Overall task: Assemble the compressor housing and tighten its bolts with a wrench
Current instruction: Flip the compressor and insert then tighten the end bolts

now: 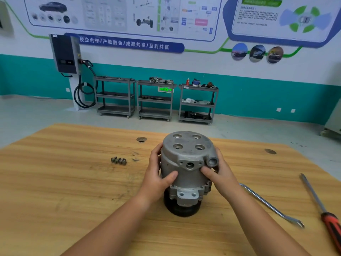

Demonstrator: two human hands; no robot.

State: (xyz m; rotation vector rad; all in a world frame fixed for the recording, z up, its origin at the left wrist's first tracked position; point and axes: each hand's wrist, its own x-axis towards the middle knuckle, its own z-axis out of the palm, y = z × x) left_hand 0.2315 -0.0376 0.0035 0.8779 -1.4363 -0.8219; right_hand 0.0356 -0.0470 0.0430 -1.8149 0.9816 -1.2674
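Two bare forearms come up from the bottom edge, and both hands are on the job. The left hand [156,174] grips the compressor housing [186,159] from its left side, thumb laid across the front of the body, fingers curled round the flank. The right hand [219,172] grips the opposite flank, thumb tucked just under the port flange. On both hands the fingertips go behind the casting, out of sight.

The housing stands upright near the middle of the wooden table [73,182], long axis vertical. It rests on a black pulley [182,209] at the bottom, partly hidden by the mounting lug in front. Its flat end cap faces up and shows four recessed bolt holes; whether anything sits in them is hard to tell. The port flange points toward the camera, with a round open port just to its right. The far side is hidden.

To the right, a wrench [271,204] lies flat, its upper end vanishing behind the right wrist. Further right lies a screwdriver [324,209], its red-and-black handle cut off by the frame edge.

Left of the housing and well apart from it, a small cluster of bolts [119,160] lies touching one another; too small to count surely. Beyond the table stand three grey carts [156,100] against a teal wall, their loads blurred. A black wall charger [64,54] hangs to their left.
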